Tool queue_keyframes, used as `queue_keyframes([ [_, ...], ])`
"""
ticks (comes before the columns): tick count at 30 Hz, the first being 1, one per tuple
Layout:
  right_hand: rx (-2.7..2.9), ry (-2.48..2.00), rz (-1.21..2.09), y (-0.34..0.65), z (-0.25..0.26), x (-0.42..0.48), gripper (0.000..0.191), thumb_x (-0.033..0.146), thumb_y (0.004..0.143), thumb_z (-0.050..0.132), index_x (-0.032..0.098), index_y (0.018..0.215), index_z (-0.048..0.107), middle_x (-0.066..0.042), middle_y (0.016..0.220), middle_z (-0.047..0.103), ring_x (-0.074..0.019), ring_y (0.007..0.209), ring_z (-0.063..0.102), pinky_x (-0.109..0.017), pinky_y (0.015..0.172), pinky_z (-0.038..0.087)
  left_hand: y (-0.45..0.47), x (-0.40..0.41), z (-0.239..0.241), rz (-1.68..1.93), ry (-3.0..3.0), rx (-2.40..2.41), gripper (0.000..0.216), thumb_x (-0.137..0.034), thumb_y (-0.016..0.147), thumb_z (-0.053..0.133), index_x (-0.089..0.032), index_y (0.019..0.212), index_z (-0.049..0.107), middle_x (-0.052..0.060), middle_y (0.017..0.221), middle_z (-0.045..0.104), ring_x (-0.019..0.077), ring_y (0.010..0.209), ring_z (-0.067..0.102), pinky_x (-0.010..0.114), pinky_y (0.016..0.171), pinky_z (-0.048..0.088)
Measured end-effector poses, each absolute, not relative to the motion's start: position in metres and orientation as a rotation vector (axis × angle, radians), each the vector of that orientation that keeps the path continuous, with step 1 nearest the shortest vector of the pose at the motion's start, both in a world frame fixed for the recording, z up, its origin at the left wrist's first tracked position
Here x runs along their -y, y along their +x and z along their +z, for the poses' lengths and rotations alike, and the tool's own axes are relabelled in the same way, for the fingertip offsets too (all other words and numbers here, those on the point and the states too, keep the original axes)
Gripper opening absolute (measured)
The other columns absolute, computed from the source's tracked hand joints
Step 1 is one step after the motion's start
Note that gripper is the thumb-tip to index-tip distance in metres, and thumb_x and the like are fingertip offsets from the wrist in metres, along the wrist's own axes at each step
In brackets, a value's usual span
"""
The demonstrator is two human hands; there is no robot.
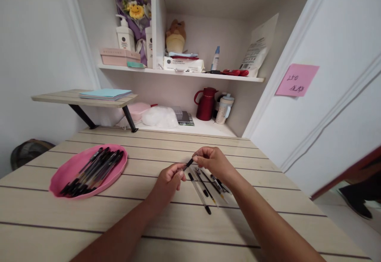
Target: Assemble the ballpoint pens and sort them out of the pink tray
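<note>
Between my two hands is a pen (189,162); its black section shows in the gap, and the fingers cover both ends. My left hand (167,180) pinches the lower left end. From the upper right, my right hand (213,162) pinches the other end. Just below my right hand lie loose pen parts: a clear-barrelled pen with a black end (200,194), thin refills (209,190) with yellowish tips, and several pieces partly hidden by my right hand and forearm. Left of my hands, a pink tray (56,176) holds many black and clear pens (93,170).
The slatted wooden table (166,218) has a small raised shelf (64,96) at back left, with blue paper (105,93) on it. Behind stand a red thermos jug (206,104), a pale tumbler (225,109) and a white plastic bag (160,117). Someone's dark shoe (355,202) shows at far right.
</note>
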State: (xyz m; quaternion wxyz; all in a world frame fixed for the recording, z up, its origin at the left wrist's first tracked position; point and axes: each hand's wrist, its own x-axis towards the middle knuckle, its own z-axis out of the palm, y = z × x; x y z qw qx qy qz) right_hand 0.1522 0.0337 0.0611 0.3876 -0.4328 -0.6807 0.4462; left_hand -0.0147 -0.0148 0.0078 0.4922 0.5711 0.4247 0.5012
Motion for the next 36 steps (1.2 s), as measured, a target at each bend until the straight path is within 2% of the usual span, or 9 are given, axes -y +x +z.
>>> queue_keyframes([
  [10, 1.675, -1.060, 1.168, 0.145, 0.063, -0.026, 0.018, 0.031, 0.063, 0.060, 0.016, 0.057, 0.050, 0.005, 0.051, 0.043, -0.0067, 0.044, 0.040, -0.021, 0.044, 0.034, -0.016, 0.017, 0.012, 1.325, 1.485, -1.143, 0.031, -0.026, 0.071, 0.052, -0.017, 0.100, 0.062, 0.001, 0.070, 0.055, 0.0087, 0.053, 0.045, 0.021, 0.051, 0.037],
  [14, 1.718, -1.068, 1.048, 0.142, 0.060, -0.024, 0.023, 0.032, 0.065, 0.058, 0.018, 0.054, 0.045, 0.005, 0.048, 0.040, -0.0074, 0.044, 0.040, -0.020, 0.043, 0.033, -0.017, 0.019, 0.012, 1.463, 1.544, -1.178, 0.026, -0.025, 0.068, 0.057, -0.019, 0.091, 0.066, 0.002, 0.070, 0.055, 0.0115, 0.060, 0.048, 0.021, 0.056, 0.039],
  [18, 1.757, -1.071, 0.961, 0.141, 0.059, -0.023, 0.027, 0.036, 0.068, 0.057, 0.018, 0.053, 0.043, 0.005, 0.046, 0.040, -0.0082, 0.044, 0.041, -0.020, 0.043, 0.033, -0.016, 0.019, 0.011, 1.450, 1.386, -1.158, 0.027, -0.025, 0.065, 0.061, -0.017, 0.090, 0.066, 0.002, 0.072, 0.057, 0.0107, 0.057, 0.050, 0.021, 0.052, 0.039],
  [22, 1.708, -1.002, 1.218, 0.145, 0.063, -0.025, 0.027, 0.043, 0.071, 0.052, 0.016, 0.070, 0.055, 0.001, 0.062, 0.054, -0.0080, 0.047, 0.046, -0.020, 0.045, 0.035, -0.013, 0.018, 0.014, 1.381, 1.159, -1.117, 0.035, -0.028, 0.061, 0.065, -0.013, 0.092, 0.063, 0.000, 0.062, 0.057, 0.0088, 0.049, 0.050, 0.020, 0.046, 0.037],
  [26, 1.610, -0.905, 1.337, 0.148, 0.063, -0.026, 0.029, 0.036, 0.066, 0.060, 0.016, 0.087, 0.060, -0.001, 0.072, 0.058, -0.0069, 0.051, 0.045, -0.021, 0.049, 0.035, -0.010, 0.019, 0.019, 1.353, 1.081, -1.097, 0.036, -0.027, 0.058, 0.067, -0.012, 0.090, 0.063, -0.002, 0.055, 0.055, 0.0079, 0.045, 0.049, 0.019, 0.043, 0.035],
  [30, 1.551, -0.856, 1.331, 0.143, 0.056, -0.027, 0.018, 0.031, 0.062, 0.064, 0.015, 0.068, 0.059, 0.002, 0.061, 0.055, -0.0064, 0.049, 0.042, -0.021, 0.049, 0.034, -0.011, 0.019, 0.019, 1.327, 1.068, -1.081, 0.034, -0.025, 0.058, 0.067, -0.012, 0.089, 0.062, -0.001, 0.055, 0.056, 0.0083, 0.046, 0.050, 0.019, 0.043, 0.034],
  [32, 1.520, -0.880, 1.293, 0.140, 0.054, -0.027, 0.019, 0.031, 0.060, 0.066, 0.015, 0.061, 0.055, 0.004, 0.054, 0.051, -0.0063, 0.047, 0.040, -0.021, 0.048, 0.033, -0.012, 0.018, 0.017, 1.336, 1.065, -1.083, 0.033, -0.025, 0.058, 0.067, -0.012, 0.088, 0.063, 0.000, 0.058, 0.058, 0.0090, 0.048, 0.051, 0.019, 0.044, 0.035],
  [34, 1.508, -0.915, 1.280, 0.139, 0.054, -0.027, 0.023, 0.033, 0.057, 0.068, 0.015, 0.058, 0.053, 0.005, 0.050, 0.048, -0.0065, 0.045, 0.040, -0.021, 0.046, 0.033, -0.013, 0.017, 0.016, 1.349, 1.065, -1.081, 0.033, -0.025, 0.057, 0.067, -0.012, 0.087, 0.063, 0.001, 0.061, 0.059, 0.0094, 0.050, 0.052, 0.020, 0.045, 0.036],
  [36, 1.510, -0.905, 1.329, 0.140, 0.055, -0.026, 0.024, 0.035, 0.058, 0.068, 0.015, 0.066, 0.057, 0.004, 0.054, 0.051, -0.0068, 0.047, 0.042, -0.021, 0.047, 0.034, -0.013, 0.017, 0.015, 1.354, 1.066, -1.073, 0.033, -0.026, 0.058, 0.067, -0.012, 0.087, 0.063, 0.001, 0.062, 0.059, 0.0096, 0.051, 0.053, 0.020, 0.046, 0.037],
])
